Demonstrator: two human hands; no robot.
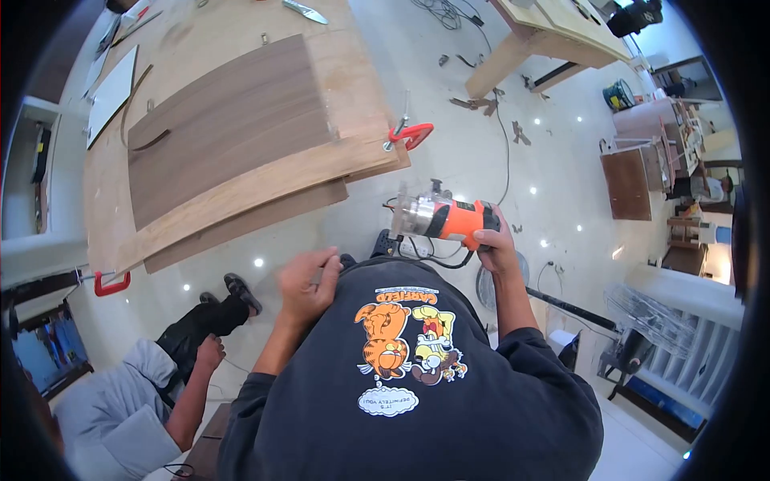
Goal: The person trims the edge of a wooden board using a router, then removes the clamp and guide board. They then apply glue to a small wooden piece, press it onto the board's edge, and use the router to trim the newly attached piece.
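Note:
My right hand point(499, 245) is wrapped round the rear end of an orange trim router point(465, 221). The router is held sideways in front of my body, its clear base point(405, 212) facing left and its black cord hanging below. Slightly blurred, my left hand point(307, 282) hovers by my shirt, holding nothing, thumb apart from the loosely bent fingers. Ahead of it lies a dark wood veneer sheet point(233, 120) on the worktable, with a straight wooden strip point(265, 188) across its near edge. A red C-clamp point(412, 136) grips the strip's right end; another red clamp point(111, 284) is at the left.
Another person point(120, 401) in a grey top is at the lower left. A standing fan point(642, 329) is on the right. Cables and veneer scraps point(521, 133) lie on the floor. A second wooden table point(545, 40) stands at the upper right. A utility knife point(305, 11) rests on the worktable point(216, 28).

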